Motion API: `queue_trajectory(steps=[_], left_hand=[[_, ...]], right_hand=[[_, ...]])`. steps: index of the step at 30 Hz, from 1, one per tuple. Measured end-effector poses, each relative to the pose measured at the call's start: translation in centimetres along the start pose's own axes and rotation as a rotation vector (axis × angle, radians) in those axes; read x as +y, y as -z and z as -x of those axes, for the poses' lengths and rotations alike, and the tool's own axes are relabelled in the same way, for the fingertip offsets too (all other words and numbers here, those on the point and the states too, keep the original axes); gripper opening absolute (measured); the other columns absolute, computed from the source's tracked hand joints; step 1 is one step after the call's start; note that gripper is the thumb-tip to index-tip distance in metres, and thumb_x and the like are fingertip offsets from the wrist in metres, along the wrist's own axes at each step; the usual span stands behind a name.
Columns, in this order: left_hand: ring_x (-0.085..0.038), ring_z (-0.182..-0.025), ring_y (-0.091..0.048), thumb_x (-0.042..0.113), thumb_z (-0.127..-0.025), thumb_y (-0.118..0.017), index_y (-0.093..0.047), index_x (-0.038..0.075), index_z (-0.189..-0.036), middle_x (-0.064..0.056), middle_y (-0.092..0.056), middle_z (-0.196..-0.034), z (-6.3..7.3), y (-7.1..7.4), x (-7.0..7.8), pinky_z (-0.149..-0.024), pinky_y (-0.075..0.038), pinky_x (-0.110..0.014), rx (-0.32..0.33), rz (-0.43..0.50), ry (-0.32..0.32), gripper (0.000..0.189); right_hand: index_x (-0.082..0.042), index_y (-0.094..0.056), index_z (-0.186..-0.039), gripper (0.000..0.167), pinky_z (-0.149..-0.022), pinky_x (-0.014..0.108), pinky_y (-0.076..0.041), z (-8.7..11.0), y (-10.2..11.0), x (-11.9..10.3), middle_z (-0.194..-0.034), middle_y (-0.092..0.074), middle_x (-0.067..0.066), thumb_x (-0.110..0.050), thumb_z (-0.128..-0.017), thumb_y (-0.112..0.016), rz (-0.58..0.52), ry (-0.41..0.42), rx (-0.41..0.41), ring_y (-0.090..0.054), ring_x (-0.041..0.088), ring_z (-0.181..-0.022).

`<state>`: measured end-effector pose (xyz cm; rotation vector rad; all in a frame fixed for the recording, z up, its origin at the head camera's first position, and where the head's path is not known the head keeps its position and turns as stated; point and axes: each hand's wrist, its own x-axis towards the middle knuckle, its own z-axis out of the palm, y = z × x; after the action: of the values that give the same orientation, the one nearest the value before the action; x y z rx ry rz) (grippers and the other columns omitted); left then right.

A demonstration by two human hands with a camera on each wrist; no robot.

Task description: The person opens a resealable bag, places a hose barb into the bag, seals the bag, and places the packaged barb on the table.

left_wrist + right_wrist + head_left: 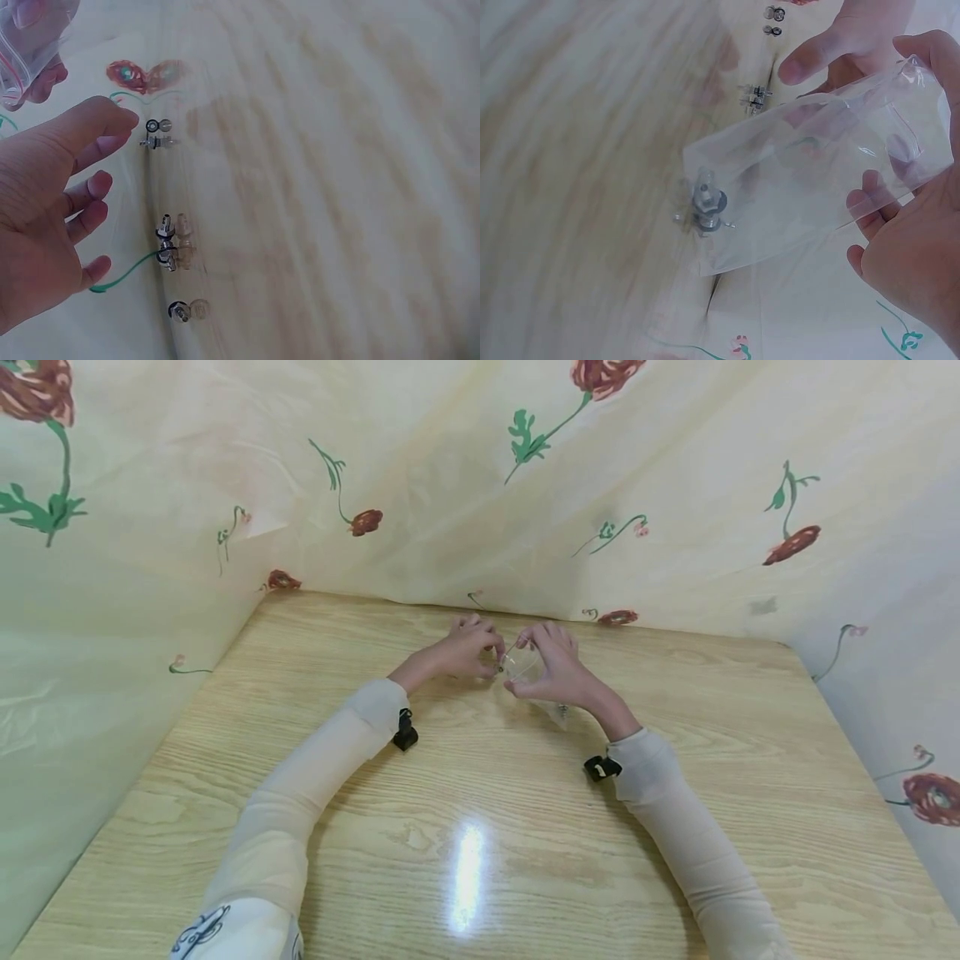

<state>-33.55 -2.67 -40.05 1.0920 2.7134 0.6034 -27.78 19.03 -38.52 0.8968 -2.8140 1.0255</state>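
A clear plastic bag [780, 172] with metal fittings [707, 201] at its lower end is over the worktop [465, 793], gripped at its mouth by the right hand [558, 670]. Left of the bag, the left hand [467, 652] has loosely bent fingers, apparently grasping nothing; loose metal pieces [166, 244] lie near it. Behind the bag hangs a floral sheet [450, 485].

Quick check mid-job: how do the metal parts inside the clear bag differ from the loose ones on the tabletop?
The bagged parts are clustered together at one end of the clear bag, while the loose parts are spread out on the tabletop. The bagged parts show through plastic; the loose parts are bare. The bagged parts' container is held by the right hand; the loose parts have none. Both are small and silvery.
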Motion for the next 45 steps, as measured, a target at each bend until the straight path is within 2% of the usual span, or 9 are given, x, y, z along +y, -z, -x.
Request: queue_trajectory(steps=[11,16,22,26,31,45], left_hand=[[-0.023,-0.106,-0.039,0.029,-0.090,-0.078,-0.070,0.017,-0.110,-0.005,-0.055,-0.113,-0.67,-0.23,-0.27,-0.096,-0.025,-0.044,-0.073,-0.025,0.009,0.025],[-0.023,-0.106,-0.038,0.029,-0.090,-0.078,-0.071,0.017,-0.113,-0.006,-0.055,-0.112,-0.68,-0.45,-0.35,-0.099,-0.026,-0.047,-0.091,-0.042,0.016,0.026],[-0.024,-0.110,-0.038,0.028,-0.091,-0.077,-0.071,0.019,-0.106,-0.005,-0.055,-0.111,-0.50,-0.59,-0.50,-0.099,-0.024,-0.047,-0.083,-0.039,0.022,0.018],[-0.023,-0.106,-0.037,0.026,-0.092,-0.076,-0.071,0.020,-0.101,-0.005,-0.054,-0.106,-0.25,-0.60,-0.59,-0.095,-0.023,-0.044,-0.073,-0.035,0.020,0.012],[-0.022,-0.101,-0.035,0.026,-0.092,-0.075,-0.070,0.020,-0.098,-0.003,-0.051,-0.102,-0.06,-0.51,-0.55,-0.091,-0.020,-0.042,-0.073,-0.025,0.006,0.010],[-0.023,-0.104,-0.034,0.018,-0.093,-0.070,-0.070,0.017,-0.095,-0.004,-0.049,-0.098,0.21,-0.31,-0.41,-0.092,-0.019,-0.044,-0.085,0.020,-0.020,0.003]], right_hand=[[-0.005,-0.050,-0.117,0.056,-0.101,0.053,-0.016,-0.16,-0.10,0.10,-0.116,-0.046,0.015,-0.026,-0.077,-0.083,-0.001,0.000,0.003,-0.035,0.027,-0.110],[-0.003,-0.050,-0.119,0.058,-0.101,0.054,-0.016,-0.20,-0.12,0.09,-0.117,-0.046,0.018,-0.025,-0.077,-0.083,0.001,-0.001,0.000,-0.035,0.028,-0.111],[-0.007,-0.049,-0.117,0.054,-0.102,0.055,-0.015,-0.17,-0.08,0.02,-0.116,-0.046,0.013,-0.026,-0.078,-0.082,-0.001,0.003,-0.002,-0.035,0.027,-0.111],[-0.009,-0.049,-0.116,0.053,-0.102,0.054,-0.015,-0.17,-0.06,0.05,-0.116,-0.046,0.011,-0.025,-0.078,-0.082,-0.002,0.002,0.000,-0.035,0.027,-0.110],[-0.008,-0.049,-0.116,0.053,-0.099,0.052,-0.016,-0.13,-0.05,0.07,-0.113,-0.045,0.012,-0.025,-0.078,-0.082,-0.001,0.003,0.008,-0.035,0.026,-0.107],[-0.006,-0.049,-0.117,0.055,-0.099,0.052,-0.016,0.00,-0.09,0.08,-0.115,-0.046,0.016,-0.025,-0.077,-0.083,0.004,0.009,0.009,-0.035,0.027,-0.106]])
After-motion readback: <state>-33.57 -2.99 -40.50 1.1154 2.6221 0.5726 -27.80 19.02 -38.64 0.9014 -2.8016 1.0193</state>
